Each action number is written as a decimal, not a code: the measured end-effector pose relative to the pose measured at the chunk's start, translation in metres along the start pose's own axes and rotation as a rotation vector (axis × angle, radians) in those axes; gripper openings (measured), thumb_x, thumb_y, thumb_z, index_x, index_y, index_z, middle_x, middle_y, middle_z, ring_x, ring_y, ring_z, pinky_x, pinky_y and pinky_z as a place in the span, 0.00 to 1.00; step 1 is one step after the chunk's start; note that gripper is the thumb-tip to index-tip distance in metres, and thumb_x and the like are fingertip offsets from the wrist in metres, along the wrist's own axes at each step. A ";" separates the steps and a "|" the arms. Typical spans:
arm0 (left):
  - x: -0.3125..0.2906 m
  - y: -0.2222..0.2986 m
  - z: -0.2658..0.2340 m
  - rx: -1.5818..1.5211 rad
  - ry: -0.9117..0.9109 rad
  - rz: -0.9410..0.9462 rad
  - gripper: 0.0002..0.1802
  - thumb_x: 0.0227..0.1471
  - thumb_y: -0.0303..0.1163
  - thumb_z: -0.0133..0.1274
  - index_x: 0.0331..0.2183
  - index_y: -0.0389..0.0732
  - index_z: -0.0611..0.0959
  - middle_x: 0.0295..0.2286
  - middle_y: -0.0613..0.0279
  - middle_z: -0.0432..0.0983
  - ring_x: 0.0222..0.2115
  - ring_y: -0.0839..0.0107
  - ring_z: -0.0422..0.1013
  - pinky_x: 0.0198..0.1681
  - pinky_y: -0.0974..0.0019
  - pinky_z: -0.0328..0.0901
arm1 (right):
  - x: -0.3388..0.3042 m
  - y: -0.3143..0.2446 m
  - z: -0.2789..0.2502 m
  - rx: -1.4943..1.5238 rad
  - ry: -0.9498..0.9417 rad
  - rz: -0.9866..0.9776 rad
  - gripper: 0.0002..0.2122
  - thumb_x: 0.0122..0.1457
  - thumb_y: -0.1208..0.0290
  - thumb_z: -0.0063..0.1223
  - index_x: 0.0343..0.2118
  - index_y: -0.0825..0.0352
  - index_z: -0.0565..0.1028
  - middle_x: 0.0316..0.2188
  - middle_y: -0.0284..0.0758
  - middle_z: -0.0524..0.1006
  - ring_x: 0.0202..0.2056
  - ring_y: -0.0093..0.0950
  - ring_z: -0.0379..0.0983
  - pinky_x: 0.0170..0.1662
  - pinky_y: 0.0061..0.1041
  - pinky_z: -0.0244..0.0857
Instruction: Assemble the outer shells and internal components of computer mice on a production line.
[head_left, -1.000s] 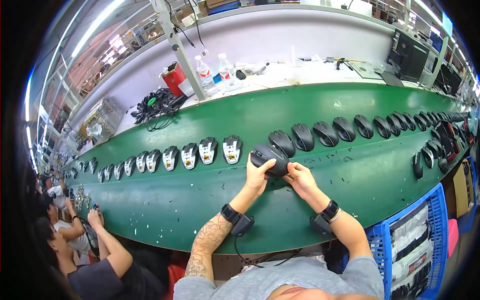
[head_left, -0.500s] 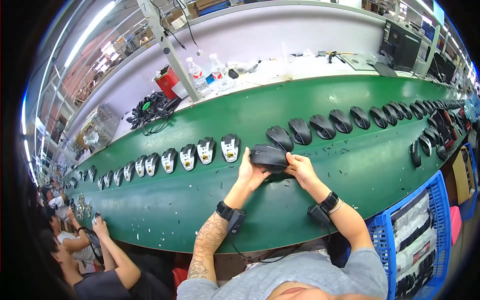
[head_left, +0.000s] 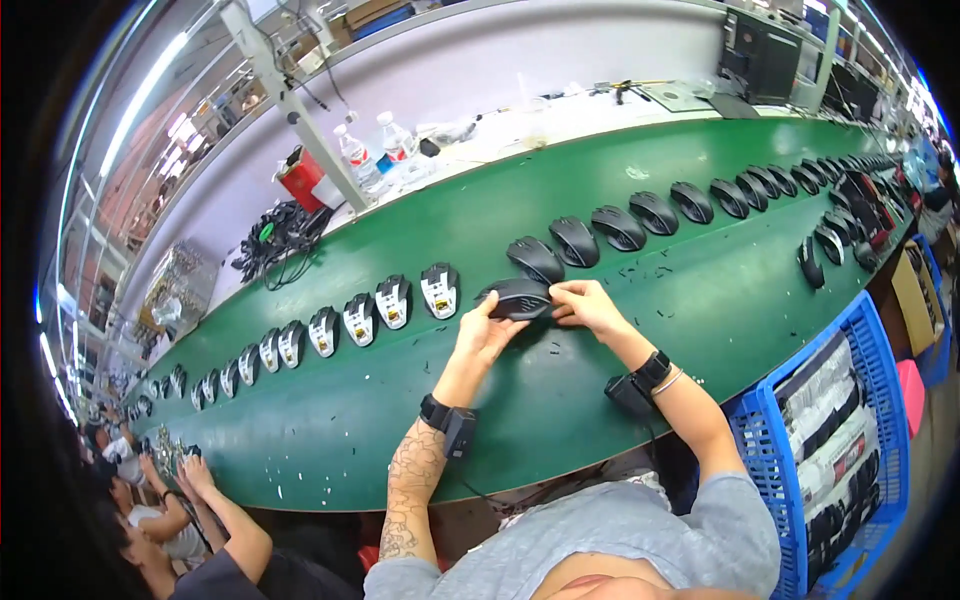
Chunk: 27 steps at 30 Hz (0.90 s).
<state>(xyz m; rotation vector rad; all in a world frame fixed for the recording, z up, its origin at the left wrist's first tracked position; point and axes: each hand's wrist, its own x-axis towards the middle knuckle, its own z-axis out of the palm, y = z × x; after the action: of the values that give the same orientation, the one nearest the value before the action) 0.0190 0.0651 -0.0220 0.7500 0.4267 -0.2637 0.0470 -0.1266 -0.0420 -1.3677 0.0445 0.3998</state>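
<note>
Above the green bench I hold a black computer mouse (head_left: 517, 299) turned sideways. My left hand (head_left: 482, 332) grips its left end, thumb on top and fingers beneath. At its right end the fingers of my right hand (head_left: 582, 303) are pinched against the edge; any small part between them is too small to make out. Just beyond lies a black mouse (head_left: 536, 260), the nearest of a row of assembled mice running to the far right. To the left stretches a row of mice with open white-and-black shells, the closest being an open mouse (head_left: 440, 290).
Small black scraps (head_left: 645, 272) lie scattered on the green bench (head_left: 560, 400). A blue crate (head_left: 780, 440) with packed parts stands at the right. Tangled black cables (head_left: 285, 240) and clear bottles (head_left: 397, 140) are at the back. Co-workers sit at the left, one with a hand (head_left: 197, 470) on the bench.
The held mouse has tilted, showing its side more. My right hand has shifted up to its right end. The whole view has swung slightly.
</note>
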 end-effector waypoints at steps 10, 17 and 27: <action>0.072 0.049 -0.035 0.507 -0.062 0.063 0.21 0.51 0.37 0.49 0.45 0.38 0.68 0.44 0.48 0.68 0.43 0.48 0.67 0.44 0.42 0.63 | -0.172 -0.025 -0.069 -0.141 0.033 -0.240 0.10 0.53 0.74 0.52 0.38 0.71 0.74 0.30 0.31 0.76 0.34 0.18 0.70 0.40 0.19 0.64; 0.146 0.072 -0.077 1.136 0.114 0.525 0.30 0.52 0.40 0.48 0.52 0.34 0.63 0.48 0.50 0.64 0.45 0.57 0.64 0.48 0.59 0.60 | -0.361 0.077 -0.144 0.006 0.116 0.201 0.11 0.55 0.71 0.52 0.39 0.70 0.74 0.34 0.33 0.76 0.37 0.20 0.70 0.43 0.19 0.64; 0.105 0.000 -0.019 1.518 -0.111 1.064 0.23 0.53 0.34 0.48 0.48 0.30 0.68 0.49 0.47 0.63 0.51 0.57 0.59 0.56 0.60 0.50 | -0.589 0.353 -0.116 -0.514 1.559 1.290 0.10 0.49 0.74 0.48 0.32 0.71 0.77 0.32 0.48 0.77 0.37 0.43 0.74 0.38 0.35 0.69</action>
<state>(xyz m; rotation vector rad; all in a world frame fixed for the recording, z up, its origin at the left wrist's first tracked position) 0.1061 0.0696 -0.0831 2.2954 -0.4336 0.4724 -0.5861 -0.3346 -0.2450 -1.6913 2.3013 0.2772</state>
